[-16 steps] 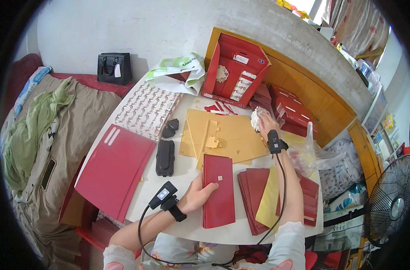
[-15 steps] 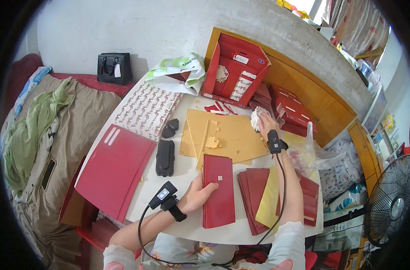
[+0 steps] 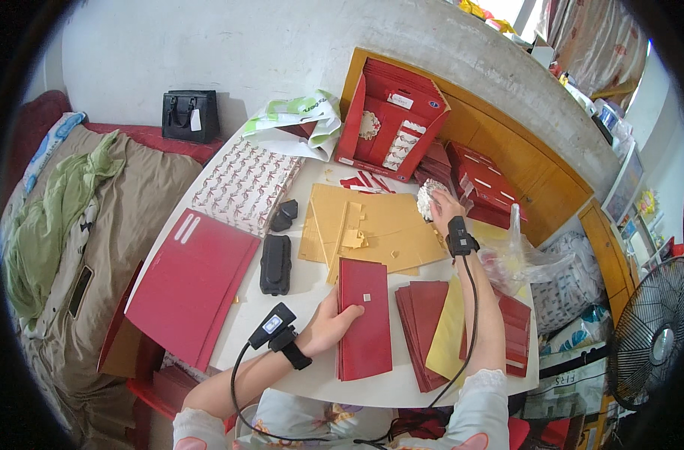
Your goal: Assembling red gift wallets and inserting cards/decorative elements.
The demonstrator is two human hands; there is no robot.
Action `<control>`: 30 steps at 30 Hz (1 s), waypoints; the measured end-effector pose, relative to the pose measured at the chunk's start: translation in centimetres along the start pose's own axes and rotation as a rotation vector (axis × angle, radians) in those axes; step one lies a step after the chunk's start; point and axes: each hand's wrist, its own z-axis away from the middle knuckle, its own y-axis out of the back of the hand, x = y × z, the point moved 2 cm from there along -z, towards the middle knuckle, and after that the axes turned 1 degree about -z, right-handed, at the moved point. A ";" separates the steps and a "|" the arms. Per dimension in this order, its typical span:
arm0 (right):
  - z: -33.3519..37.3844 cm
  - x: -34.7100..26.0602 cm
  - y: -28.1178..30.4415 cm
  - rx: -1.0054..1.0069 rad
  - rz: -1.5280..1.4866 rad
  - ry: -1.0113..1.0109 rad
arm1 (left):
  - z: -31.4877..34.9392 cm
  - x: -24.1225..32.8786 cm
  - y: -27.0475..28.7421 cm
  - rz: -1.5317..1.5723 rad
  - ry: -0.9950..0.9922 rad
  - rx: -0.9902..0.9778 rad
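Note:
My left hand [image 3: 333, 324] grips the left edge of a thin stack of long red cards [image 3: 366, 341] at the table's front, its thumb lying on top. A small pale square [image 3: 366, 298] sits on the upper card beside the thumb. Farther back on the right, my right hand [image 3: 445, 208] has its fingers closed on a bunch of white scalloped paper pieces [image 3: 425, 201]. Yellow-brown sheets [image 3: 402, 217] with cut scraps [image 3: 354, 238] lie between the hands. More red cards [image 3: 423, 330] and a yellow sheet [image 3: 445, 346] rest under and beside my right forearm.
A red display box [image 3: 349, 142] stands at the back, with red packs [image 3: 486, 180] beside it. Left on the table are large red sheets [image 3: 195, 281], a patterned stack [image 3: 244, 180] and a black case [image 3: 275, 264]. A fan [image 3: 657, 337] stands at right.
Almost nothing differs. My right hand has shifted very slightly at the white paper pieces, while my left hand stays on the red cards.

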 end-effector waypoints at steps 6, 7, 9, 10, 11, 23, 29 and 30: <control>0.1 -0.1 0.0 0.045 0.030 0.033 | -0.2 -0.4 0.1 -0.006 -0.025 0.005; 0.1 -0.1 0.1 0.037 -0.007 0.008 | -0.2 -0.6 0.1 -0.006 -0.038 0.007; -0.2 -0.4 0.4 0.011 -0.024 -0.030 | -0.3 -0.6 0.1 -0.006 -0.049 0.010; -0.3 -0.5 0.6 -0.015 -0.042 -0.070 | -0.3 -0.5 0.2 -0.011 -0.051 0.004; -0.5 -0.7 0.8 -0.015 -0.042 -0.069 | -0.2 -0.4 0.2 -0.017 -0.053 -0.001; -1.5 4.8 -1.1 -0.180 -0.498 -0.352 | -0.3 -0.4 0.0 -0.015 -0.025 -0.011; -1.8 3.0 -0.8 -0.158 -0.843 -0.627 | -0.2 -0.4 0.2 -0.021 -0.035 0.003; -1.6 3.5 -0.7 -0.130 -0.781 -0.586 | -0.3 -0.4 0.0 -0.019 -0.037 -0.005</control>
